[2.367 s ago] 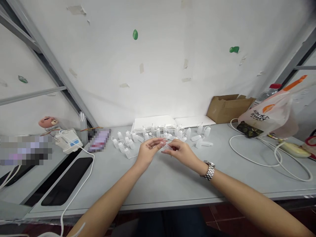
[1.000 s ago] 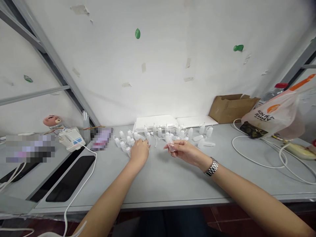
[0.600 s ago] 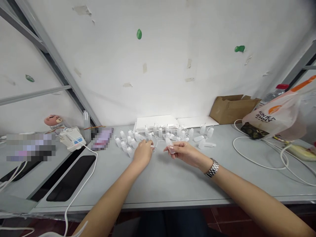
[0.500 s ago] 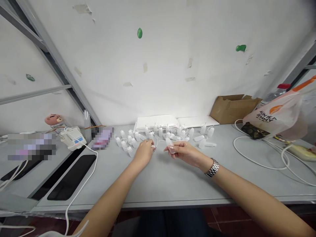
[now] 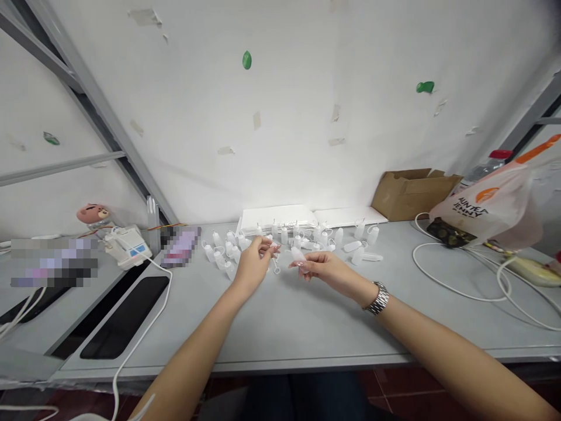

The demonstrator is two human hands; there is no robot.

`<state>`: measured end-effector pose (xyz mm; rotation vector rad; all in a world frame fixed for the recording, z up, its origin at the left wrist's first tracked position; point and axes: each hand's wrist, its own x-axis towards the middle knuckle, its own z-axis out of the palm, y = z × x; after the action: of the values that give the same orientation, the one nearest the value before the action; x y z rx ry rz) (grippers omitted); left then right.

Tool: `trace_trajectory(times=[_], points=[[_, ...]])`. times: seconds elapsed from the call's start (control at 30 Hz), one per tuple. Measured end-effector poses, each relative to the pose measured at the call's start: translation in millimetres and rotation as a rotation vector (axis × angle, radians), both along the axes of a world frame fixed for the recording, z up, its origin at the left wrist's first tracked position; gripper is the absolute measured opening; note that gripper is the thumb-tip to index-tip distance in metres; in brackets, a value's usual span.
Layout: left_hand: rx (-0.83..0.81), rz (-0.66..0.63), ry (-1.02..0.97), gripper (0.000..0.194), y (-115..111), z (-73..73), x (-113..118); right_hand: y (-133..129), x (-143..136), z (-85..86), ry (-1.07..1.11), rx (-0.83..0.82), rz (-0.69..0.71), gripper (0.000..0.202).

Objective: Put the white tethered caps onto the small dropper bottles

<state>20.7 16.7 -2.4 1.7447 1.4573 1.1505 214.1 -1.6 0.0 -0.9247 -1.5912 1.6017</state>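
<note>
My right hand [image 5: 322, 266] pinches a small translucent white squeeze bottle [image 5: 298, 255] between thumb and fingers, holding it tilted above the table. To its left, my left hand [image 5: 255, 261] has its fingers stretched out and apart, with nothing visible in them. Just under those fingertips is a thin white strap with a ring end [image 5: 276, 269]; what its upper end joins is hidden. Behind both hands, several similar bottles, some upright and some lying down, are spread over the grey table [image 5: 280, 327]. One upright bottle [image 5: 229, 270] is close to my left wrist.
White sheets [image 5: 280, 217] are stacked against the wall. On the right are a cardboard box [image 5: 407, 196], a plastic bag [image 5: 486, 204] and a looped white cable [image 5: 456, 297]. A black phone [image 5: 125, 316] and a white power strip [image 5: 129, 245] are on the left.
My left hand has let go of the small white piece and risen slightly, its fingers spreading. The ring-ended strap now shows below it. My right hand still holds the bottle.
</note>
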Motion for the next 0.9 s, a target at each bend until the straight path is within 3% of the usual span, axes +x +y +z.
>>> trace_trajectory(times=[0.1, 0.2, 0.3, 0.43, 0.63, 0.8, 0.9], points=[[-0.046, -0.128, -0.270, 0.022, -1, 5.1, 2, -2, -1, 4.0, -0.148, 0.158, -0.104, 0.033], [-0.103, -0.246, -0.355, 0.023, -5, 9.7, 5, -2, -1, 5.6, -0.207, 0.249, -0.152, 0.035], [-0.127, -0.260, -0.373, 0.022, -8, 11.9, 6, -2, 1, 5.2, -0.231, 0.305, -0.143, 0.035], [-0.126, -0.247, -0.334, 0.021, -8, 11.0, 4, -2, 2, 4.1, -0.277, 0.376, -0.124, 0.033], [-0.081, -0.234, -0.272, 0.016, -9, 7.8, 4, -4, 3, 3.3, -0.418, 0.614, -0.152, 0.029], [0.157, -0.208, -0.051, 0.012, -16, 2.3, 6, -5, 7, 2.2, -0.462, 0.802, -0.168, 0.025], [0.291, -0.214, 0.046, 0.016, -18, -1.6, 6, -5, 8, 1.8, -0.432, 0.793, -0.158, 0.025]])
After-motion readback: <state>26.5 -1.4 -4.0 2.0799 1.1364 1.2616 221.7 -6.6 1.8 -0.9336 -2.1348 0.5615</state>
